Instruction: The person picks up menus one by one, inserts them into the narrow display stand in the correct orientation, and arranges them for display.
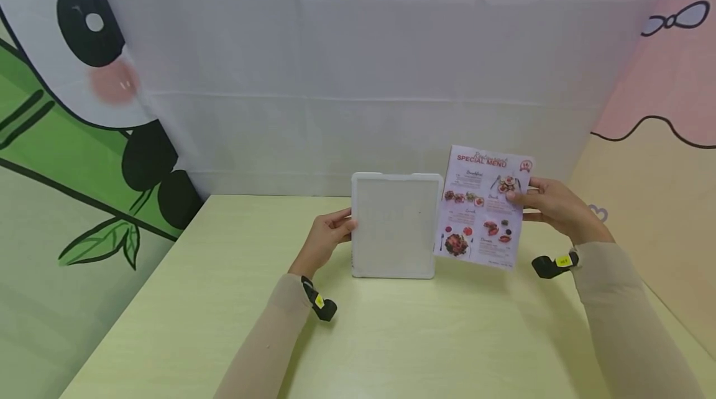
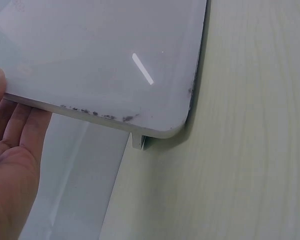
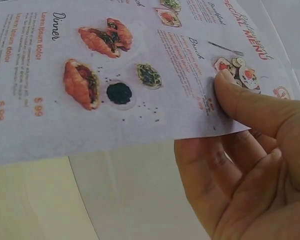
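A pale rectangular display stand (image 1: 394, 228) with a white frame is upright on the table, its glossy face towards me. My left hand (image 1: 327, 238) pinches its left edge, with the thumb on the front and the fingers behind. The left wrist view shows dark scuffs along that edge of the stand (image 2: 105, 60) and a small foot (image 2: 138, 140) behind its lower corner. To the right, my right hand (image 1: 556, 206) holds a printed menu sheet (image 1: 483, 206) by its right edge, thumb on the print. The sheet tilts slightly beside the stand and appears raised off the table.
A pale wood-grain table (image 1: 224, 324) spreads under both arms. Behind it hangs a creased white backdrop (image 1: 358, 63). Painted cartoon walls stand at the left (image 1: 84, 188) and the right (image 1: 654, 181). Small black wrist cameras sit on both sleeves.
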The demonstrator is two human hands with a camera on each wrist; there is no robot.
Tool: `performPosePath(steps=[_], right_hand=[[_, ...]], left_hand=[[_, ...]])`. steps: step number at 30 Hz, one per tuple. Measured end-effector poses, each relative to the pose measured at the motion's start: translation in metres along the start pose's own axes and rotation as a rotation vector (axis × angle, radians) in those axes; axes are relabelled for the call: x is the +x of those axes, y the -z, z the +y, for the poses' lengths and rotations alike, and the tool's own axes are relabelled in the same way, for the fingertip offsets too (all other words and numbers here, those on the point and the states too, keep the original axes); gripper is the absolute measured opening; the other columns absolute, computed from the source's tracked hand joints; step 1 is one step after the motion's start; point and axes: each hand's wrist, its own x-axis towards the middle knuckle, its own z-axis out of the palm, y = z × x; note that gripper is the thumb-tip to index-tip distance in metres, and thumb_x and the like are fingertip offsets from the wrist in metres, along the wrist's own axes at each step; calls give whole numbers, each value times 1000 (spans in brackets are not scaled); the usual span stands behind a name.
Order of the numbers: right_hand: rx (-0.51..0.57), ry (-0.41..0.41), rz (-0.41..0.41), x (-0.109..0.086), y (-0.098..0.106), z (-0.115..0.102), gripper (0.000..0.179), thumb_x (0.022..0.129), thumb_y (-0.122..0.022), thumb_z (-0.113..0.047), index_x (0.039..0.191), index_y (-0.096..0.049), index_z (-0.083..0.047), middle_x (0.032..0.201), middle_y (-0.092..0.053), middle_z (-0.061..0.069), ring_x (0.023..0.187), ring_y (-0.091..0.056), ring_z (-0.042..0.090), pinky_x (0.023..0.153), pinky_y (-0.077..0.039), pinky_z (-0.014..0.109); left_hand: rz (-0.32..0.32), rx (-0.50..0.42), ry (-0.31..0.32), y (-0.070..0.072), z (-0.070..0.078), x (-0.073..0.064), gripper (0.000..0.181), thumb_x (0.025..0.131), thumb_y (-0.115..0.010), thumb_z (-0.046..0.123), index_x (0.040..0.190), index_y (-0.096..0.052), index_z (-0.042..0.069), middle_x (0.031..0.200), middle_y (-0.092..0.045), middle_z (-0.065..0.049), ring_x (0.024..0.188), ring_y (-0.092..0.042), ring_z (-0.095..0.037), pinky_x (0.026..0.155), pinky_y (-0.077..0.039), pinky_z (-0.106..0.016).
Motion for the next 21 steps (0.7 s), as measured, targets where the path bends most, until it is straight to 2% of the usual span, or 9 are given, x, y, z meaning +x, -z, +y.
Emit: performPosePath(steps=[12,21], right_hand=[[-21,43,-5,-1,9,-14,52,93,-64,-34,133,-48,-5,98,-69,-16,94,-66,10,84,-55,27],[-26,54,-9,2,7,-27,55,92,-65,-35,136,-45,-7,101,-69,-15,95,-67,11,84,-55,25]], left_hand=[[-3,-6,-21,-1,1,-1,57,86,-67,29,137,-53,6,124,-64,-19,103,-68,-21,89,-57,-35],[-6,2,-30,-2,3,-2,54,90,-65,25,137,-53,5,124,-64,-20,102,-68,-20,89,-57,-35]])
